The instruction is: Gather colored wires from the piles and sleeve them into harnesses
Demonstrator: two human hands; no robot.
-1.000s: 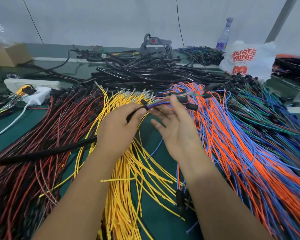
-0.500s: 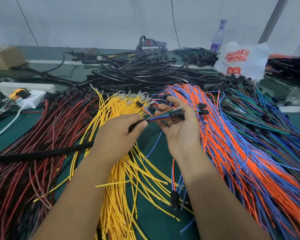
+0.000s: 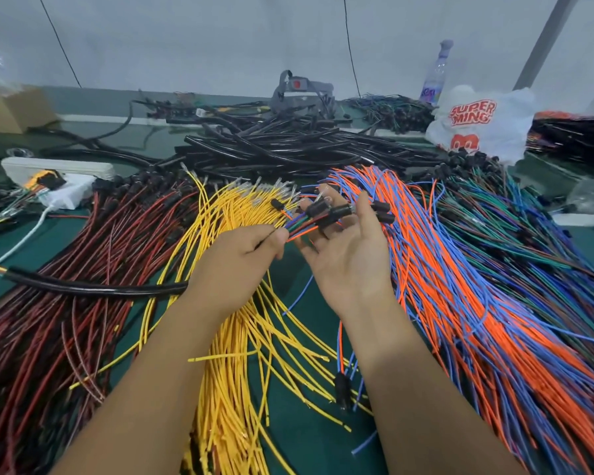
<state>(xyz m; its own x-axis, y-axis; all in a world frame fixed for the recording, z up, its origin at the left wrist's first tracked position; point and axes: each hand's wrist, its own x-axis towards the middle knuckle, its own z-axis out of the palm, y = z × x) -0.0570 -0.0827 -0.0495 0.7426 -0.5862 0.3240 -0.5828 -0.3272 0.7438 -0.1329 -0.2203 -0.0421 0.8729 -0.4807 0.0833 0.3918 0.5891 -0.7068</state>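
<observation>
Head view: left hand (image 3: 235,260) pinching mixed wire bundle (image 3: 297,225) at black sleeve (image 3: 93,286) mouth, above yellow pile (image 3: 234,337). Right hand (image 3: 348,255), gripping connectors 0.5 s ago, now opened under them; sleeving nearly finished.

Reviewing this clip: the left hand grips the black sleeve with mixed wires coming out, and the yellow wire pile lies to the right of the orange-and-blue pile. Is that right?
Not quite. The left hand does grip the black sleeve, but the head view shows the yellow wire pile lying to the left of the orange-and-blue pile, not the right.
</observation>
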